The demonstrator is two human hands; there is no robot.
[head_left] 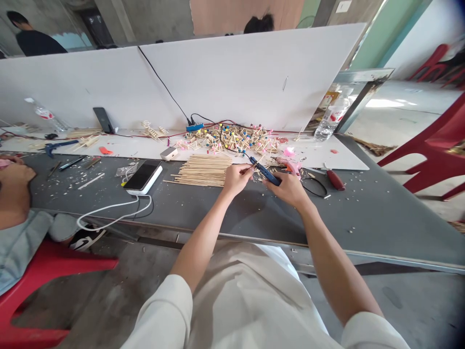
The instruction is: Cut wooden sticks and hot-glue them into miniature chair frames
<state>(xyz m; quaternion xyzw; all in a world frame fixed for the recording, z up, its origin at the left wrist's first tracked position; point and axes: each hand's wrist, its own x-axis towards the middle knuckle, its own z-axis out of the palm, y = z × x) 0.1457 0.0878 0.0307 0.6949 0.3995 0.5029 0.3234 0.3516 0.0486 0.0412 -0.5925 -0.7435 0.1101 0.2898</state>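
Note:
My right hand (pixel 290 190) is closed around a pair of dark blue-handled pliers (pixel 268 173), whose head points up and left. Beside that head, my left hand (pixel 237 180) is pinched shut; whatever thin thing sits between its fingertips is too small to make out. A bundle of thin wooden sticks (pixel 201 170) lies on the grey table (pixel 261 223) just left of my left hand. Behind both hands is a pile of short stick pieces (pixel 236 139) with blue, yellow and pink ball ends. A pink glue gun (pixel 293 167) rests beyond my right hand.
A red-handled tool (pixel 334 180) lies on the right, with a water bottle (pixel 332 116) behind it. To the left are a power bank with a phone-like screen (pixel 143 177) and a white cable (pixel 105 220). Another person's arm (pixel 14 194) reaches in. A white board (pixel 232 82) stands behind.

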